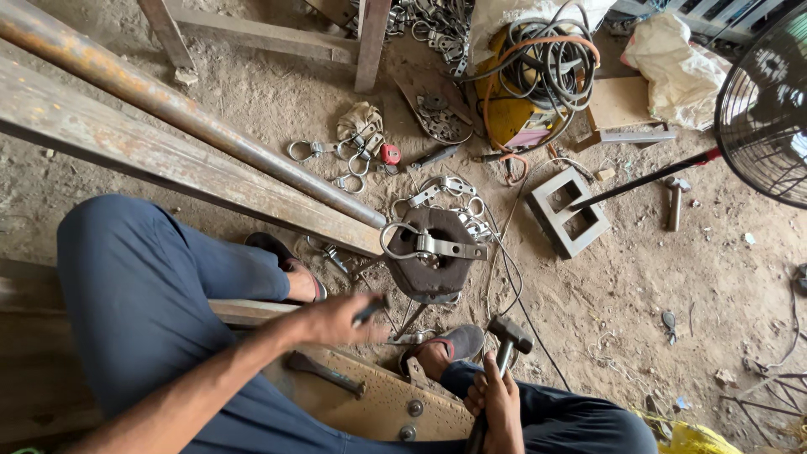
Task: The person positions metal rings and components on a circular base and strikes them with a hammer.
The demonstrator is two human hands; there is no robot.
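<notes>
Sandy dirt floor (656, 294). Just ahead of the hands, a dark octagonal iron block (433, 261) bears a metal clamp (424, 245). Beyond it lie loose clamps (349, 151); farther right, a hollow concrete block (569, 212) and hammer (675, 202).

A rough metalworking workshop: dirt floor (656, 277) strewn with steel clamps (353, 155), rusty pipe (168, 105), welding cables (546, 63), an octagonal anvil block (433, 261)

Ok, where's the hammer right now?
In the head view, the hammer is low and right of centre, upright in the right hand, just below the dark octagonal block.
</notes>
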